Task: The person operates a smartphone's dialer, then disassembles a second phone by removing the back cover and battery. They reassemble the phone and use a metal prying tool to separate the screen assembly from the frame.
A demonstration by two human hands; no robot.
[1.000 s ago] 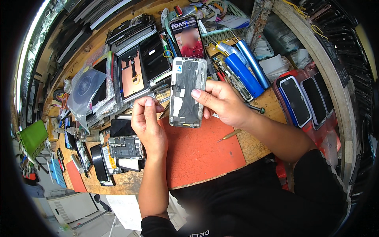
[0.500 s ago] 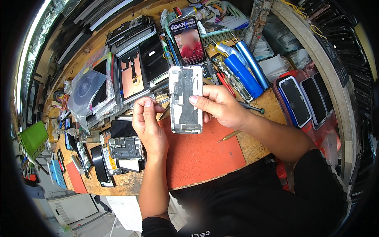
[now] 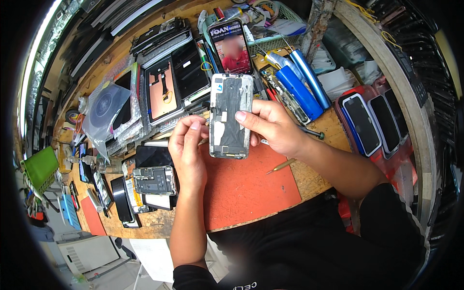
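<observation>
My right hand [image 3: 278,126] grips a phone screen panel [image 3: 231,108] by its right edge, thumb on the face turned toward me and fingers behind. This face is dark, with silvery borders and white patches. The panel stands upright above a red mat [image 3: 246,193]. My left hand [image 3: 187,147] is at the panel's lower left, its fingers curled and closed, with the thumb against the index finger; anything pinched there is hidden. On the mat's right edge lies a brass-coloured pen-like tool [image 3: 281,166]. An opened phone body [image 3: 154,181] rests left of my left wrist.
A lit phone [image 3: 231,50] is propped behind the panel. Blue cylinders [image 3: 299,92] and a dark screwdriver [image 3: 311,132] lie to the right. Stacked screens [image 3: 162,92] and a clear plastic bag [image 3: 104,108] fill the back left. Phones in a red tray [image 3: 360,123] are far right.
The panel has risen slightly and moved a little right, its face now turned more squarely toward me. My left hand has shifted slightly right and up, still closed.
</observation>
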